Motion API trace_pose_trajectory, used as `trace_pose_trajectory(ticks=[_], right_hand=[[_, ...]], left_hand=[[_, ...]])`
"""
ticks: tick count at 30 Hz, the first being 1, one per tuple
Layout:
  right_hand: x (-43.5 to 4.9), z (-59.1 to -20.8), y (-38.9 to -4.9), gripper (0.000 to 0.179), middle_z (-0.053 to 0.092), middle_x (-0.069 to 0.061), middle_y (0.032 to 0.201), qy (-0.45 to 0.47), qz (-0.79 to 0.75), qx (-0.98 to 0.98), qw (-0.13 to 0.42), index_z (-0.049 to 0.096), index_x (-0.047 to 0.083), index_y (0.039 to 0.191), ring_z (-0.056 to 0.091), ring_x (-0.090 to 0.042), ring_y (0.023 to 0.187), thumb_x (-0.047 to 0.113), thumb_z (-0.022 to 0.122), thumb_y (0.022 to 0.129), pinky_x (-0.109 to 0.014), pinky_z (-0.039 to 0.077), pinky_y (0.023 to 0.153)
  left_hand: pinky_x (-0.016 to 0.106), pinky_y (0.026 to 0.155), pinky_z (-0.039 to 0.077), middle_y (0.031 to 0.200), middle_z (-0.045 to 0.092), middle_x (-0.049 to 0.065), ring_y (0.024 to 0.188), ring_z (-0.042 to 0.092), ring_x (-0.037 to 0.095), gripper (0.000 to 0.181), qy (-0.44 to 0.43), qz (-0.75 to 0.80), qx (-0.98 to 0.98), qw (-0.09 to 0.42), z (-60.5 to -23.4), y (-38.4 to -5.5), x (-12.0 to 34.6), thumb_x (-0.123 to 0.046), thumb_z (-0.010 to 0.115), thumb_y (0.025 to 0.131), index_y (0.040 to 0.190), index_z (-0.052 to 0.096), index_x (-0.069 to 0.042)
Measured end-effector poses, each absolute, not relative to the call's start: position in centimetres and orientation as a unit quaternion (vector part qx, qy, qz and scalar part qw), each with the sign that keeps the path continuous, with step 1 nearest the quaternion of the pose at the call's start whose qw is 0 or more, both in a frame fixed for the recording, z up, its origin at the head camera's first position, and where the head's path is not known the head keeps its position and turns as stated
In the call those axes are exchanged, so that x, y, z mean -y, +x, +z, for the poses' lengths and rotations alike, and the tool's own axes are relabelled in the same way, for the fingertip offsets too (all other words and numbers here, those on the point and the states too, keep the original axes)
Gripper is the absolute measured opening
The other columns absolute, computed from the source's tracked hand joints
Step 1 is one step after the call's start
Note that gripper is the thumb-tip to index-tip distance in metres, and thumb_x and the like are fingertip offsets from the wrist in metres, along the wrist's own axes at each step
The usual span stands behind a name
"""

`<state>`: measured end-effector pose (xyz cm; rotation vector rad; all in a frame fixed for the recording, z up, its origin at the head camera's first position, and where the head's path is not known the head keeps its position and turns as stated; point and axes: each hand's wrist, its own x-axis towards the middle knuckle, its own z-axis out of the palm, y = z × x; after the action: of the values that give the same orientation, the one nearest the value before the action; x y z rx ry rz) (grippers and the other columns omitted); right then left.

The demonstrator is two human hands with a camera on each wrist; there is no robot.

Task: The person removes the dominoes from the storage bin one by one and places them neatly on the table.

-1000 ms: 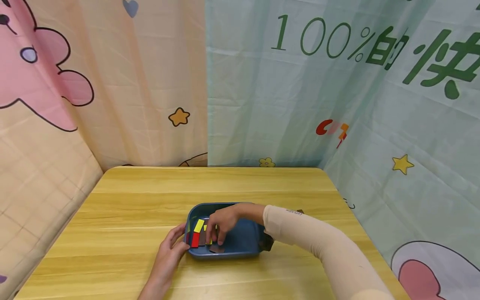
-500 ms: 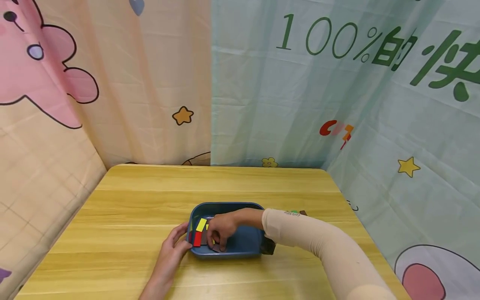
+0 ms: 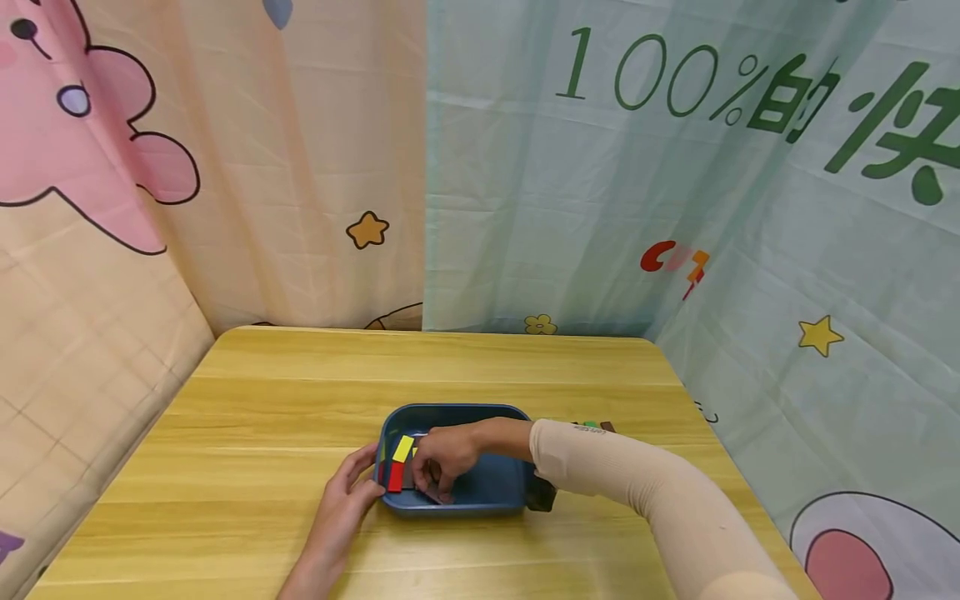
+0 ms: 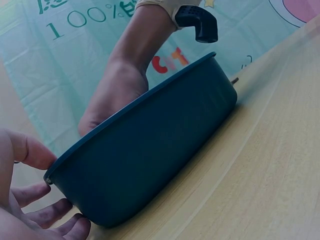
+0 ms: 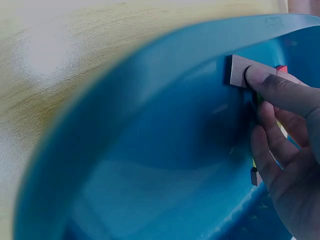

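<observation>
A blue basin [image 3: 480, 508] sits on the wooden table. At its left end my left hand [image 3: 347, 492] holds it; in the left wrist view several fingertips touch the rim and outer wall. Inside the basin, my right hand [image 3: 446, 454] pinches a dark brown rectangular block [image 5: 240, 70], with the thumb on its face in the right wrist view. Left of that hand lie a yellow block [image 3: 402, 448], a red block [image 3: 395, 477] and another brown block [image 3: 408, 477], lined up close together. The right fingers partly hide more yellow and brown pieces.
Beyond the right sleeve [image 3: 637, 467], a green piece [image 3: 591, 424] and a brown piece [image 3: 607, 427] lie partly hidden on the table. A black device [image 4: 200, 25] hangs at the right wrist, by the basin's right end. Printed curtains [image 3: 525, 208] stand behind the table.
The brown block lay flat near the basin's front wall; my right fingers have come down onto it, and it now tilts in their grip. My left hand stays at the basin's left end.
</observation>
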<state>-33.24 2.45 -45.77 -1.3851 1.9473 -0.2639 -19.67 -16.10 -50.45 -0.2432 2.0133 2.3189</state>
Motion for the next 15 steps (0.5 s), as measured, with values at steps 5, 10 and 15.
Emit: trace_pose_trajectory(ticks=[5, 10, 15], right_hand=[[-2.23, -46.03, -33.33, 0.022, 0.062, 0.006, 0.087, -0.521, -0.148, -0.739, 0.401, 0.067, 0.008, 0.098, 0.059, -0.003, 0.078, -0.008, 0.077, 0.086, -0.017, 0.052, 0.079], [-2.20, -46.19, -33.78, 0.016, 0.058, 0.002, 0.085, -0.481, -0.221, -0.721, 0.447, 0.068, 0.004, 0.099, 0.055, -0.008, 0.082, -0.008, 0.074, 0.089, -0.020, 0.051, 0.081], [-2.66, -45.55, -34.10, 0.013, 0.058, 0.002, 0.085, -0.472, -0.254, -0.721, 0.440, 0.068, 0.002, 0.099, 0.056, -0.009, 0.082, -0.007, 0.071, 0.090, -0.022, 0.052, 0.083]], left_hand=[[0.018, 0.090, 0.047, 0.156, 0.039, 0.024, 0.134, 0.043, 0.032, 0.065, -0.084, 0.754, -0.651, 0.033, -50.38, -19.67, 16.17, 0.005, 0.053, 0.091, 0.155, 0.039, -0.001], [0.017, 0.089, 0.047, 0.157, 0.037, 0.025, 0.136, 0.042, 0.033, 0.064, -0.086, 0.754, -0.650, 0.042, -50.44, -19.80, 16.30, 0.003, 0.051, 0.094, 0.156, 0.036, -0.001], [0.017, 0.090, 0.047, 0.157, 0.036, 0.025, 0.137, 0.041, 0.033, 0.064, -0.081, 0.754, -0.650, 0.044, -50.45, -19.84, 16.31, 0.003, 0.052, 0.094, 0.156, 0.036, -0.001]])
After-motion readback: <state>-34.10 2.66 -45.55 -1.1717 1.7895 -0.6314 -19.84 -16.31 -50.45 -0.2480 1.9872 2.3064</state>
